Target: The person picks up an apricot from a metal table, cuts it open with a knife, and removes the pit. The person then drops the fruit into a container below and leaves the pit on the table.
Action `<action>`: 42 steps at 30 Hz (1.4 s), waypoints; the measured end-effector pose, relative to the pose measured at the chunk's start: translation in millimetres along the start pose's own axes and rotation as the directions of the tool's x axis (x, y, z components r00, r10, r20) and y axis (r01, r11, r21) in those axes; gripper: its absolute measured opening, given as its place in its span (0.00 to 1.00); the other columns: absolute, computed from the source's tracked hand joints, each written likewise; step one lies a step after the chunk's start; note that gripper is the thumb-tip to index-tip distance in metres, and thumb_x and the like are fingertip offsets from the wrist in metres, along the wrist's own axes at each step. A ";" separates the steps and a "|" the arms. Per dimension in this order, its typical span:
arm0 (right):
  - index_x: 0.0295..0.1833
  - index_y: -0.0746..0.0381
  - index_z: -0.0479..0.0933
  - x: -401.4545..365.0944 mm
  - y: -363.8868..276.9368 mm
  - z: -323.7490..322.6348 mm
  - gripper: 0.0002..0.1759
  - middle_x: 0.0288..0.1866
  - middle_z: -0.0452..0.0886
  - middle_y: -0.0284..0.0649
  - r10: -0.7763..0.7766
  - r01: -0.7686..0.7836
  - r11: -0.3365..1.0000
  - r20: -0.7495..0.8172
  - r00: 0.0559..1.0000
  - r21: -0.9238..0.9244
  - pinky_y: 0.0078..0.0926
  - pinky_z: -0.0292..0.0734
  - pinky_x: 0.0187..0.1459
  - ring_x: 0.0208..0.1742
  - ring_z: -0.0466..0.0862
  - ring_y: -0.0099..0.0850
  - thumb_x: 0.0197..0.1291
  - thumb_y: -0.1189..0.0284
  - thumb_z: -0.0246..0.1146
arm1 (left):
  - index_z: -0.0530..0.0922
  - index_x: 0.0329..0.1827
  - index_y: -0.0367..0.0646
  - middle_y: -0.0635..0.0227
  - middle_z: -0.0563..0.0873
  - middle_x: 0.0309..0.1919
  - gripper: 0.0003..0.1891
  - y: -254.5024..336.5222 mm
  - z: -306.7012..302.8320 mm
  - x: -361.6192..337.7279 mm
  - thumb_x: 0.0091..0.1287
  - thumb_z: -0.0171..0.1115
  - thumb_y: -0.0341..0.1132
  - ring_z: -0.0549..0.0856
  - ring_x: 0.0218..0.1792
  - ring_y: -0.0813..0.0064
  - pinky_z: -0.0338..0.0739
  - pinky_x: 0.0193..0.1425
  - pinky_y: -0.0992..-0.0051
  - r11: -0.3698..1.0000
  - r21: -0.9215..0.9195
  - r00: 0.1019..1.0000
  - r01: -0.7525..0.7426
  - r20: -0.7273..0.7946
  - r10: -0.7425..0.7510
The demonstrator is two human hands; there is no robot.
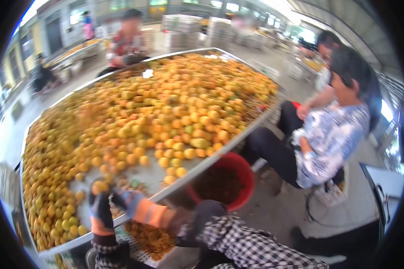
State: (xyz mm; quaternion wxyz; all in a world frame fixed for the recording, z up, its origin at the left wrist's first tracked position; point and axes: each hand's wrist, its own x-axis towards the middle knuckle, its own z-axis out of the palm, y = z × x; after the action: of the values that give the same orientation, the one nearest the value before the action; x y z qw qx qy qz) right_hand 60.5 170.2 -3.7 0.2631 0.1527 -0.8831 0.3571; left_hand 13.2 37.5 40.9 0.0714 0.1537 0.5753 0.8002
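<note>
My left hand (pixel 102 210), in a dark glove with an orange cuff, is raised at the near edge of a big metal-rimmed table (pixel 184 175). Its fingertips are closed on a round orange-yellow apricot (pixel 100 187). Close beside it on the right, my right hand (pixel 132 204) wears an orange and grey glove and points toward the left fingers. Its fingers are drawn together and blurred; I cannot tell what is in them. A large heap of similar apricots (pixel 166 116) covers most of the table. Small scraps (pixel 137 186) lie just beyond my right hand.
Below my hands stands a white basket (pixel 141 255) with orange fruit pieces (pixel 152 240). A red tub (pixel 247 184) with dark brown contents is under the table edge. One person (pixel 332 134) sits at the right, another (pixel 125 45) across the table. Stacked crates (pixel 180 31) stand behind.
</note>
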 end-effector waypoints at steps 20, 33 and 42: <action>0.57 0.71 0.68 6.8 -1.4 -2.2 0.24 0.43 0.79 0.50 0.167 -0.169 0.986 0.187 0.968 -0.006 0.33 0.74 0.44 0.46 0.82 0.41 0.59 0.67 0.57 | 0.74 0.60 0.40 0.73 0.81 0.40 0.25 -16.7 12.2 1.0 0.75 0.50 0.52 0.77 0.34 0.84 0.70 0.37 0.85 0.903 -0.342 0.962 0.261 0.168 -0.214; 0.64 0.71 0.64 13.3 -9.1 -11.8 0.26 0.43 0.82 0.48 0.227 -0.132 0.940 0.288 0.930 -0.313 0.33 0.75 0.44 0.43 0.83 0.40 0.61 0.71 0.53 | 0.75 0.57 0.38 0.71 0.82 0.39 0.22 -2.4 33.3 6.4 0.74 0.53 0.49 0.79 0.37 0.80 0.74 0.42 0.79 0.958 -0.216 0.982 0.189 0.022 -0.189; 0.67 0.66 0.63 29.2 -7.3 -22.1 0.29 0.54 0.80 0.51 0.415 -0.296 0.901 0.437 0.798 -0.316 0.33 0.78 0.50 0.51 0.84 0.40 0.61 0.68 0.56 | 0.73 0.62 0.40 0.69 0.82 0.47 0.23 -8.0 32.3 10.1 0.74 0.53 0.49 0.80 0.43 0.79 0.76 0.43 0.79 0.798 -0.501 0.935 0.336 0.074 -0.347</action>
State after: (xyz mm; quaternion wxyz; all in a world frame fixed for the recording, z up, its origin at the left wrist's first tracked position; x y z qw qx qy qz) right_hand 47.9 178.4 30.5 -0.0281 0.0375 -0.9687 0.2437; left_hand 13.7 72.2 44.4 0.2459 0.0146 0.3641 0.8982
